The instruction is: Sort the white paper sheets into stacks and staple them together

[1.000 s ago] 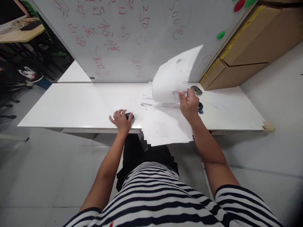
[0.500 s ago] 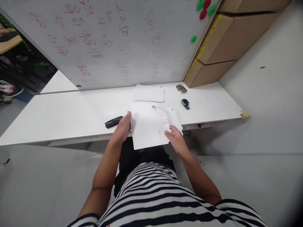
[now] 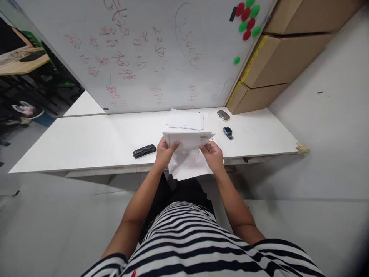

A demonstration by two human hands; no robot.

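Note:
My left hand (image 3: 167,152) is closed on the left edge of a white paper sheet (image 3: 187,139), its thumb on the near face. At the right edge, my right hand (image 3: 213,156) pinches the same sheet. The sheet is tilted up, and a small dark printed mark shows near its upper right corner. Below it lie more white papers (image 3: 190,167) that reach past the table's front edge. Whether the hands grip one sheet or several I cannot tell. A black stapler (image 3: 144,151) rests on the table left of my left hand.
Behind the hands lies a stack of papers (image 3: 184,120) on the white table (image 3: 95,142). A smartwatch (image 3: 227,132) and a computer mouse (image 3: 223,115) lie to the right. A whiteboard (image 3: 161,69) with magnets stands at the back, beside stacked cardboard boxes (image 3: 288,57).
The sheet has tilted up, uncovering papers beneath it. My left hand has moved right, away from the stapler, and my right hand has shifted slightly upward along the sheet. The view has shifted.

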